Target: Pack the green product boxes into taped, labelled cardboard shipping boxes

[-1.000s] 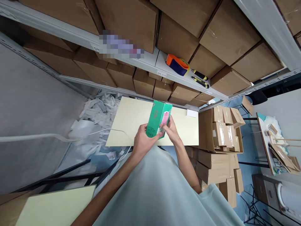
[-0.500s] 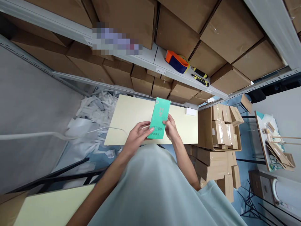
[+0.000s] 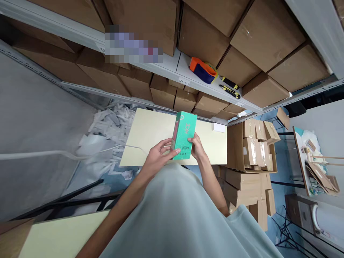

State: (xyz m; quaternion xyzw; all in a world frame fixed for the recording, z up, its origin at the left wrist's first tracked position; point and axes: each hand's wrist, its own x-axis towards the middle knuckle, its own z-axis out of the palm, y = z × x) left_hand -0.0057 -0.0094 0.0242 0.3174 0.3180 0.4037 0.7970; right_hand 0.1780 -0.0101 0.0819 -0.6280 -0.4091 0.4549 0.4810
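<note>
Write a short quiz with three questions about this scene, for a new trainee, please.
1. True or false: the left hand and the right hand both hold the green box.
2. What lies on the shelf just right of the orange tape dispenser? A. two yellow-and-black knives; B. scissors; C. a mug.
3. Fill in: left of the pale table, the floor is covered with white ____.
Key: 1 true; 2 A; 3 paper scraps.
</note>
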